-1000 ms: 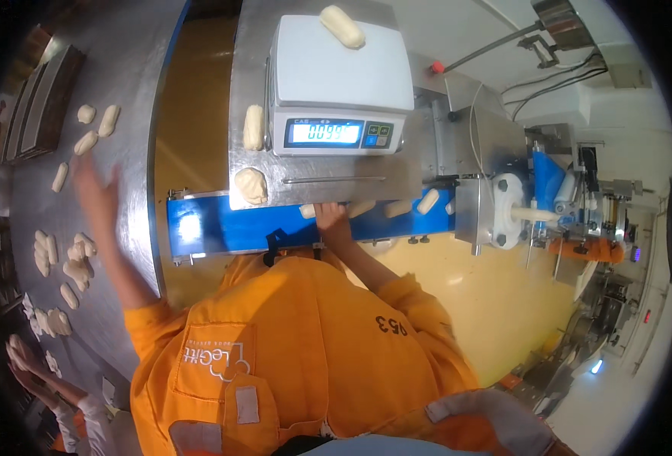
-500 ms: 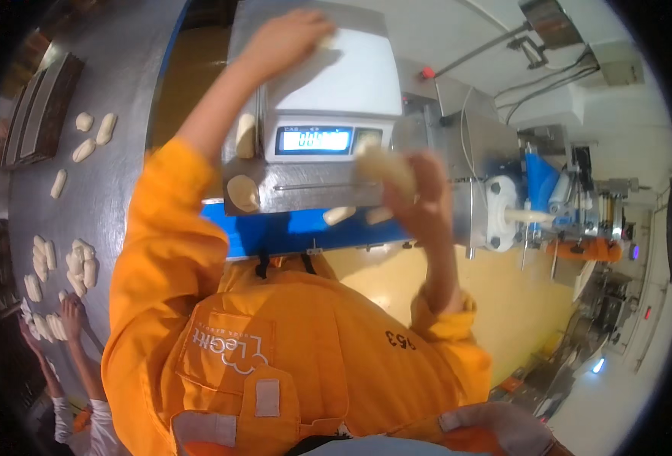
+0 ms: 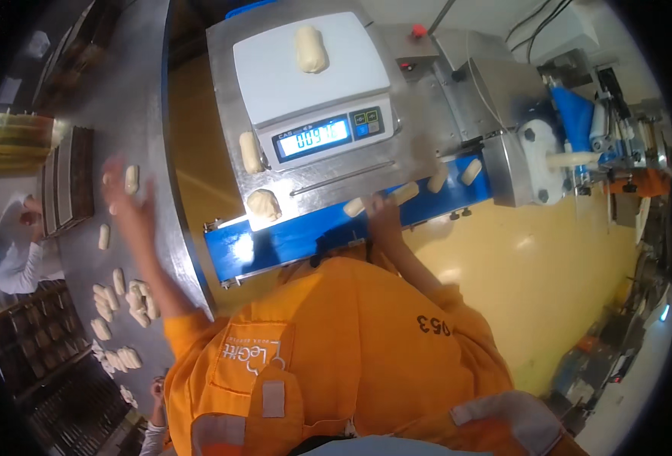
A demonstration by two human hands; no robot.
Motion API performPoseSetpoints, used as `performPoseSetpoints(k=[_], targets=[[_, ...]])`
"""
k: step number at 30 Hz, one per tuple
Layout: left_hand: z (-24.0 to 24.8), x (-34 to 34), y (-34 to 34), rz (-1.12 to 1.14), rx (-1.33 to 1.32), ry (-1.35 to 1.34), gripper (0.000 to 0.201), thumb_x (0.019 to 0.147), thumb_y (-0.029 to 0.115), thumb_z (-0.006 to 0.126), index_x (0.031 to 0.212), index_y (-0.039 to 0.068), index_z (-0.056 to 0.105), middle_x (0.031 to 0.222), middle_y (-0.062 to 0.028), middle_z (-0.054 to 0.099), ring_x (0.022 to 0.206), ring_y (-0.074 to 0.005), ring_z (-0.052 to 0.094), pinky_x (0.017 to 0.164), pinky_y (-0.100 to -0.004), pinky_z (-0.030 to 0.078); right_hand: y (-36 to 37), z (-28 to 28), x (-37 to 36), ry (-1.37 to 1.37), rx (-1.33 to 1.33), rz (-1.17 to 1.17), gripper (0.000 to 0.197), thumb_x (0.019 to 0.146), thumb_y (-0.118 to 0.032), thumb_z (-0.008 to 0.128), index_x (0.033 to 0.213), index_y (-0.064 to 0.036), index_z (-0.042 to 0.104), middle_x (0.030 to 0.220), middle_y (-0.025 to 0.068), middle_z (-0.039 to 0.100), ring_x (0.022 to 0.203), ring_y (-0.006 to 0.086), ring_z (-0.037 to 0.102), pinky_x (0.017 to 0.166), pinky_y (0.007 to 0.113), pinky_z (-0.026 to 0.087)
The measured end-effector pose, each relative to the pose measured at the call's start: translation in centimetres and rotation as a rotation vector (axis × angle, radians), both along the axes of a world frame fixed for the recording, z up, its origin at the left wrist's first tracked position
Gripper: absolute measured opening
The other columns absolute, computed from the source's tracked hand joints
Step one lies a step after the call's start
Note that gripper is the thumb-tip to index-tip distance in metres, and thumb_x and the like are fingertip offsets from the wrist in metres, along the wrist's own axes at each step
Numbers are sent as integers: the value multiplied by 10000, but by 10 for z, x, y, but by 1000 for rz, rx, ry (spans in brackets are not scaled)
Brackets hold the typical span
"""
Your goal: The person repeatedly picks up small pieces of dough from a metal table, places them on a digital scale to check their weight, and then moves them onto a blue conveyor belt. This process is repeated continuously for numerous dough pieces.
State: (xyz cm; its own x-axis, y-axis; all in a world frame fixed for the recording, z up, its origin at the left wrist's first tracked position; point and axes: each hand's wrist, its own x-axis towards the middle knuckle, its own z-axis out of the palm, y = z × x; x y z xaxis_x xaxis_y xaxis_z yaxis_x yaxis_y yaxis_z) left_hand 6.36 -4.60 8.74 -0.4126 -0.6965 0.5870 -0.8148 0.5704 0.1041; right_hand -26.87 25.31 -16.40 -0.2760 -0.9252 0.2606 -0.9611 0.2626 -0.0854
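On bench (image 3: 134, 99), left side: left hand (image 3: 127, 205) spread open, fingers wide, blurred, holding nothing; one dough piece (image 3: 131, 179) just beside fingertips, whether touching cannot be told. Second piece (image 3: 104, 236) near wrist. Cluster of pieces (image 3: 127, 300) lower on bench, beside forearm. Dark tray (image 3: 66, 182) further left, stack of yellow-rimmed pans (image 3: 13, 140) beyond it.

At centre: scale (image 3: 309, 83) with white platform, lit display facing wearer; one dough roll (image 3: 311, 49) lying on platform. Scale seated on steel housing (image 3: 290, 190); two more lumps (image 3: 251, 152) (image 3: 264, 204) on housing at scale's left and front-left.

Below housing: blue belt (image 3: 275, 239) running left to right. Right hand (image 3: 385, 216) at belt edge, seen from behind and partly hidden by sleeve; probably closing on a belt piece (image 3: 355, 207), grip not clear enough to tell. Further pieces on belt to right (image 3: 406, 193) (image 3: 437, 180) (image 3: 470, 171), spaced apart, leading toward machine (image 3: 537, 152) with blue roller.

Foreground: orange work jacket (image 3: 328, 357). Yellow floor (image 3: 534, 281) at right. At far left, another person's white sleeve (image 3: 20, 266) near racks.
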Motion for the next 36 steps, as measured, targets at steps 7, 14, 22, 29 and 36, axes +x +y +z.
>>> performPoseSetpoints(k=[7, 14, 22, 29, 36], targets=[[0, -289, -3, -191, 359, 18, 435, 753, 328, 729, 1155, 198, 627, 1207, -129, 540, 1041, -319, 588, 855, -427, 500, -10, -7, -13, -183, -111, 214, 162, 681, -173, 618, 802, -73, 579, 774, 96, 559, 793, 273, 562, 754, 375, 451], [3, -174, -9, -324, 550, 313, 342, 769, 154, 674, 1103, 83, 650, 1066, -161, 625, 1033, -318, 593, 894, -380, 464, -1, 143, -36, -667, -48, 163, 249, 683, -253, 711, 777, -89, 548, 699, 95, 566, 678, 293, 610, 578, 410, 467], [-98, 256, 59, 641, 477, -184, 496, 721, 106, 664, 1211, 96, 589, 1210, -174, 584, 1128, -348, 541, 945, -431, 428, -130, 292, -49, -579, -556, 163, 260, 761, -249, 698, 957, -119, 587, 902, 94, 624, 759, 286, 610, 636, 380, 483], [-63, 78, 46, 273, 121, 122, 607, 812, 129, 694, 1357, 45, 441, 1382, -197, 445, 1303, -350, 400, 1071, -446, 325, -24, 167, -61, -638, -632, -121, 100, 736, -71, 680, 832, -60, 656, 721, 106, 620, 605, 270, 613, 566, 347, 485], [33, -244, -15, -446, -179, -302, 537, 709, -36, 607, 1187, 208, 617, 1282, -40, 564, 1251, -241, 479, 1031, -438, 362, 22, 6, -53, -89, -23, 138, 284, 761, -220, 625, 1014, -91, 616, 916, 109, 586, 844, 262, 588, 679, 403, 485]])
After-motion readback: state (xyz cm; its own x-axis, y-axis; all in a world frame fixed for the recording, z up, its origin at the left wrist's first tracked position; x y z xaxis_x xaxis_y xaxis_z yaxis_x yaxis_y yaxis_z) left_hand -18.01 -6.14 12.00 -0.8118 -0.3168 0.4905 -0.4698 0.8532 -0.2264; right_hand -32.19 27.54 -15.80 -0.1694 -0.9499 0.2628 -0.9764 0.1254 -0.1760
